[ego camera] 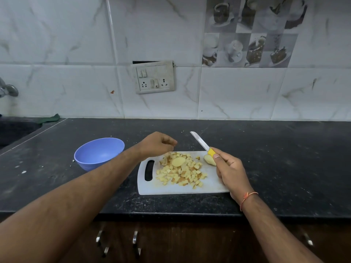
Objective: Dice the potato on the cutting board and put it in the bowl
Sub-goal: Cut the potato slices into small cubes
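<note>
Diced potato (180, 173) heaped mid cutting board (209, 186), on dark worktop (284, 158). Two uncut pieces seen: one slice (178, 161) atop heap, one chunk (209, 159) beside right hand (229, 171).

Knife (202, 144) gripped at yellow handle by right hand, blade raised.

Left hand (157, 145) loosely curled over board's far edge, nothing held.

Blue bowl (98, 152) left of board, no potato seen inside.

Pieces judged light, firm, wet-slick; chunk best pinned flat-side down; dice best scooped, not pinched.

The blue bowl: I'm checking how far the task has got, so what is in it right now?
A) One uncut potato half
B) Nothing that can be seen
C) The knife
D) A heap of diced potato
B: the blue bowl shows only its bare inside, while the diced potato lies heaped on the cutting board and the knife is in the right hand.
</note>
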### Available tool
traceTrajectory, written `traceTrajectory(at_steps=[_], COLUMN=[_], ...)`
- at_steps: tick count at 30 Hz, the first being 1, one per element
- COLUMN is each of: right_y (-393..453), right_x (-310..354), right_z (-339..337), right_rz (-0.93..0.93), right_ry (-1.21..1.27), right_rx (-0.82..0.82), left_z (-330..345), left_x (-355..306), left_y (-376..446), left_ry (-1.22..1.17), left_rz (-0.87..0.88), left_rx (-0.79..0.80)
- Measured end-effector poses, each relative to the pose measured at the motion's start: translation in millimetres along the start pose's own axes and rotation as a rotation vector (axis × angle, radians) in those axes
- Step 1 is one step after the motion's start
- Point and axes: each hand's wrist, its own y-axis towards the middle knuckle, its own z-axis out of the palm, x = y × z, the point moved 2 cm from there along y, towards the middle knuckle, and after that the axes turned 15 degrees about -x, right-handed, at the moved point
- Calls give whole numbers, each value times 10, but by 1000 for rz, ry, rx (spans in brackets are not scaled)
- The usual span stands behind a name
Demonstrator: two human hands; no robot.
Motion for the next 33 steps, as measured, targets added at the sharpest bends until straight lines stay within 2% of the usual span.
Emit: traceTrajectory(at_steps=[6, 14, 17, 21, 28, 33], right_y=[9, 23, 23, 32, 14, 17], right_x=[21, 33, 28, 17, 24, 5], right_z=[3, -2, -4, -8, -7, -11], right_rz=[15, 34, 34, 40, 36, 44], right_ry=[17, 31, 36, 33, 44, 43], right_rx=[-3, 2, 4, 3, 1, -15], left_z=[65, 193, 177, 99, 44, 36], left_x=[43, -106, -97, -159, -167, -170], left_y=[263, 373, 359, 281, 162, 100], left_ry=[308, 468, 382, 145, -228, -197], left_rz=[135, 290, 263, 158, 22, 42], left_rx=[225, 219, 114, -59, -2, 47])
